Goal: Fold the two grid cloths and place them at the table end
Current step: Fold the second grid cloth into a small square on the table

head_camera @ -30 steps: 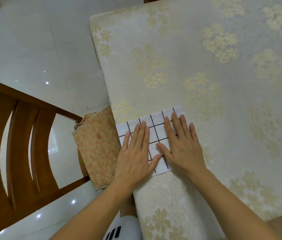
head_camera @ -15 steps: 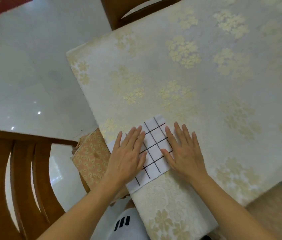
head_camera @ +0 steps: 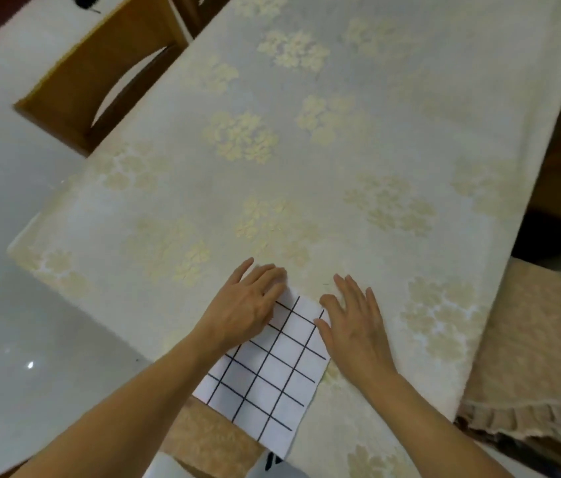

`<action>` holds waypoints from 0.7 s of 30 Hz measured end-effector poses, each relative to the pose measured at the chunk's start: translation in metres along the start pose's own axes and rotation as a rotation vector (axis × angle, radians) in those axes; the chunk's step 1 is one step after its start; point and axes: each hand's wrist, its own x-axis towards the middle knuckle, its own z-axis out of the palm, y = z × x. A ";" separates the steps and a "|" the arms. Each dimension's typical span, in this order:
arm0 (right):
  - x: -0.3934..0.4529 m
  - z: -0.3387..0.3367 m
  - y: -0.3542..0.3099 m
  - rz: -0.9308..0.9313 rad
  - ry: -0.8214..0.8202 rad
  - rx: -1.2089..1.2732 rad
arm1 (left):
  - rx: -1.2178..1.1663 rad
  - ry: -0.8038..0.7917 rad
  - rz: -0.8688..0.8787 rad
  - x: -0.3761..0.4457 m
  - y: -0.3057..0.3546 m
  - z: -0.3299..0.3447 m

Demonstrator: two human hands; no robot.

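Nearest the person, the folded white cloth with a black grid lies at the near edge of the desk under its cream floral tablecloth, its near end overhanging; thin, limp and light by the look, apt to slide or unfold. Left hand lies on its far left corner, fingers together and slightly curled; right hand lies flat beside its right edge, fingers spread. Best pinched through all layers at the folded edges, both sides; a second cloth is not in view.
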 end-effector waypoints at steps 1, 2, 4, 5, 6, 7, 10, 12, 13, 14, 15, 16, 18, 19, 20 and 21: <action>0.001 0.001 -0.002 0.017 0.003 0.011 | 0.000 0.006 0.028 0.004 -0.004 0.000; 0.002 0.003 -0.004 0.032 0.009 0.022 | -0.006 0.008 0.050 0.007 -0.008 0.000; 0.004 0.007 -0.006 0.051 0.019 0.030 | -0.020 0.014 0.085 0.013 -0.012 0.000; 0.005 0.008 -0.008 0.056 0.021 0.029 | -0.020 0.017 0.100 0.016 -0.014 -0.001; 0.006 0.009 -0.009 0.056 0.022 0.029 | -0.014 0.017 0.113 0.019 -0.015 -0.001; 0.008 0.010 -0.011 0.053 0.021 0.035 | -0.006 0.015 0.126 0.022 -0.016 -0.002; 0.014 0.009 -0.014 0.039 0.019 0.074 | 0.013 0.004 0.173 0.024 -0.019 -0.001; 0.016 0.008 -0.016 0.025 0.018 0.105 | 0.011 0.011 0.204 0.023 -0.021 -0.002; 0.017 0.007 -0.016 0.024 0.012 0.126 | 0.005 0.022 0.212 0.022 -0.022 -0.003; 0.017 0.007 -0.016 0.027 0.004 0.149 | 0.002 0.035 0.215 0.022 -0.023 -0.004; 0.018 0.007 -0.015 0.033 -0.005 0.168 | 0.007 0.051 0.220 0.021 -0.023 -0.006; 0.018 0.006 -0.015 0.036 -0.016 0.181 | 0.012 0.068 0.226 0.021 -0.024 -0.007; 0.019 0.005 -0.015 0.027 -0.018 0.199 | 0.001 0.087 0.228 0.023 -0.026 -0.010; 0.020 0.004 -0.015 0.015 -0.007 0.203 | -0.017 0.083 0.220 0.025 -0.026 -0.011; 0.021 0.002 -0.015 0.001 0.010 0.201 | -0.037 0.069 0.208 0.027 -0.027 -0.013; 0.022 -0.001 -0.015 -0.011 0.029 0.193 | -0.051 0.051 0.195 0.030 -0.027 -0.014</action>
